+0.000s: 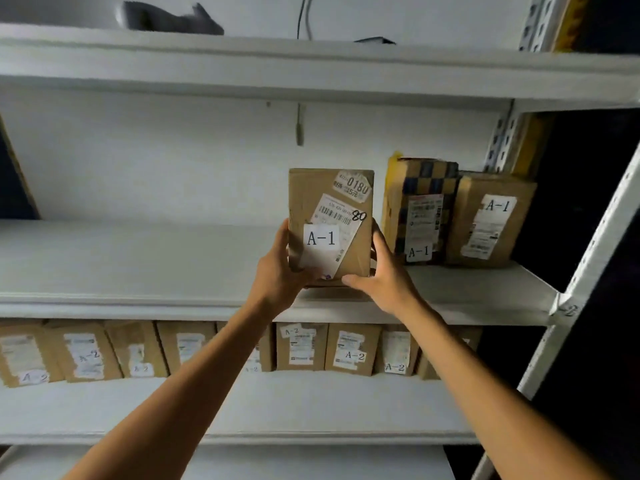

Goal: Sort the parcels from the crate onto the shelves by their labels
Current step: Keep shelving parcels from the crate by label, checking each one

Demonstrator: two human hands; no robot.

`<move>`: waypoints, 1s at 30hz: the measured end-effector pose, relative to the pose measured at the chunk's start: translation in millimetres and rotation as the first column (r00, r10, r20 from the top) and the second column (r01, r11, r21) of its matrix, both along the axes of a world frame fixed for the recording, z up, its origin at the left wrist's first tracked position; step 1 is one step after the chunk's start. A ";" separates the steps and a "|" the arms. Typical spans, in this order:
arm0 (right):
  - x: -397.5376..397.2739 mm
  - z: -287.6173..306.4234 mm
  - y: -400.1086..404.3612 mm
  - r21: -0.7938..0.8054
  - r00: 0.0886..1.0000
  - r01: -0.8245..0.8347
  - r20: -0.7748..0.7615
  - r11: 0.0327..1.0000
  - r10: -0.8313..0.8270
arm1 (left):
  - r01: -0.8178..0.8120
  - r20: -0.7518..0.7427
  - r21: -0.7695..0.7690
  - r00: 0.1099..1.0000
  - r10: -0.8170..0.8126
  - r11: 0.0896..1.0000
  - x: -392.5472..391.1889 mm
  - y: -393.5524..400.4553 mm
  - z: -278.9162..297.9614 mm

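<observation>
A brown cardboard parcel (330, 216) labelled A-1 stands upright at the front of the middle shelf (138, 265). My left hand (280, 271) grips its left side and lower corner. My right hand (384, 271) holds its right side, thumb along the bottom edge. To the right on the same shelf stand two other A-1 parcels, one with a checked pattern (419, 213) and one plain brown (488, 220). The crate is out of view.
The shelf below (242, 407) carries a row of several brown parcels marked A-2 (351, 348). The top shelf (311, 71) holds a grey object (166, 20). A white perforated upright (588, 258) bounds the rack at the right.
</observation>
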State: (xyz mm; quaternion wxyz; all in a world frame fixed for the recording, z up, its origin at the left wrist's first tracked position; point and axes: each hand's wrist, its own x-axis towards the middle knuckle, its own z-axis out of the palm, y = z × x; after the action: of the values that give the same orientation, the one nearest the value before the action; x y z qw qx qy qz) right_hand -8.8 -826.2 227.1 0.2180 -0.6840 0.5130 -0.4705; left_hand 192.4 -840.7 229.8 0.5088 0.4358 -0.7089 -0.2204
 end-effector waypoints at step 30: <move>-44.1 -26.0 -92.8 -0.335 0.746 0.350 -0.465 0.875 -0.477 | -0.236 0.214 -0.124 0.942 0.259 0.964 -71.3 -117.1 -22.9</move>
State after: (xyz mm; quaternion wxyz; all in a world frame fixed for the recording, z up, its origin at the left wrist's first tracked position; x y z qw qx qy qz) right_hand -52.8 -919.0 201.1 -0.1233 -0.6755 0.6354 -0.3531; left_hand 121.2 -957.8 206.9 0.4680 0.5189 -0.7121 -0.0687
